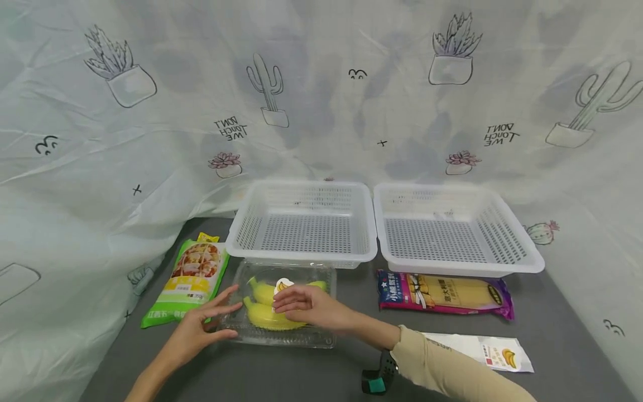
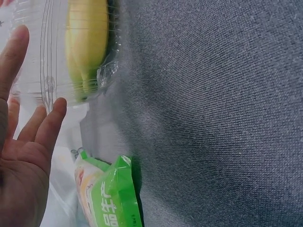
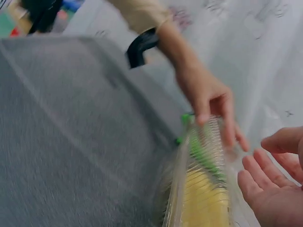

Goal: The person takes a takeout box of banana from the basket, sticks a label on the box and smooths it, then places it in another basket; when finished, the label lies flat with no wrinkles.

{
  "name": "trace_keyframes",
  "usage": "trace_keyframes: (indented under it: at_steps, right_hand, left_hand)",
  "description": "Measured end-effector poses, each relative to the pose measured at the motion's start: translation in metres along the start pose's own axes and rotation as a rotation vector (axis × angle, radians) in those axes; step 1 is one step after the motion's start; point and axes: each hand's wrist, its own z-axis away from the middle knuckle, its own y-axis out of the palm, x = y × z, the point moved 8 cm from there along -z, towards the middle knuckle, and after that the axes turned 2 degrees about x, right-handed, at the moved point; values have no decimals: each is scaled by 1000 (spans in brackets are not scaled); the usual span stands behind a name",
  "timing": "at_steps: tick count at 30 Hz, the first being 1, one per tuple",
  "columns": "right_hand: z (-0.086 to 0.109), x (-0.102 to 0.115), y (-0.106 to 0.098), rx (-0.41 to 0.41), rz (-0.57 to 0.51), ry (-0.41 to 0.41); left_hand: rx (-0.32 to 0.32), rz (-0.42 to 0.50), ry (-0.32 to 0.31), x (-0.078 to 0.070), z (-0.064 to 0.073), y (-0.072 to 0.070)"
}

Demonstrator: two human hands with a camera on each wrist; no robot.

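A clear plastic box (image 1: 321, 338) holding yellow bananas (image 1: 271, 317) sits on the grey table with its lid over them. On the lid shows a round white sticker (image 1: 283, 283) with a banana picture. My left hand (image 1: 198, 329) is at the box's left edge, fingers spread and mostly straight; in the left wrist view the fingertips (image 2: 59, 105) are at the box's rim. Above the lid, my right hand (image 1: 316, 308) has loosely bent fingers beside the sticker. Whether they touch the lid is unclear. The right wrist view shows that hand (image 3: 279, 184) holding nothing.
Two white baskets (image 1: 301, 257) (image 1: 467, 268) stand behind the box. A green food bag (image 1: 188, 282) lies at left, with a small yellow packet (image 1: 207, 238) behind it. At right lie a noodle pack (image 1: 447, 293) and a white strip with a banana label (image 1: 502, 353).
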Motion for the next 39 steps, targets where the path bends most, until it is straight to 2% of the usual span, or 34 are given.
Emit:
trace_keyframes:
  at_steps: [3, 7, 12, 17, 20, 23, 25, 28, 34, 36, 39]
  right_hand:
    - [23, 5, -18, -112, -38, -37]
    - [67, 14, -59, -263, 47, -68]
    - [140, 24, -124, -460, 364, -37]
    - [220, 42, -186, -700, 667, 53]
    - [263, 50, -220, -830, 818, 100]
    - [300, 52, -249, -923, 946, 143]
    - [319, 49, -267, -940, 1004, 208]
    - [338, 43, -288, -914, 1067, 317]
    - [353, 36, -315, -802, 1076, 544]
    - [355, 34, -319, -790, 1049, 580]
    - [357, 33, -321, -791, 1045, 584]
  left_hand:
    - [-15, -53, 17, -3, 2, 1]
    - [-48, -55, 9, -4, 4, 2]
    - [-57, -3, -57, 4, 4, 4]
    - [-59, 49, -112, 12, 1, 7]
    - [-80, 34, -118, 14, -2, 9]
    - [-99, -1, -93, 13, -5, 11]
    - [-112, -12, -78, 12, -6, 12]
    - [-125, -10, -54, 11, -8, 12]
    - [-166, -85, -14, 13, -10, 12]
    - [-182, -107, -3, 14, -10, 11]
    - [-204, -101, 38, 13, -9, 9]
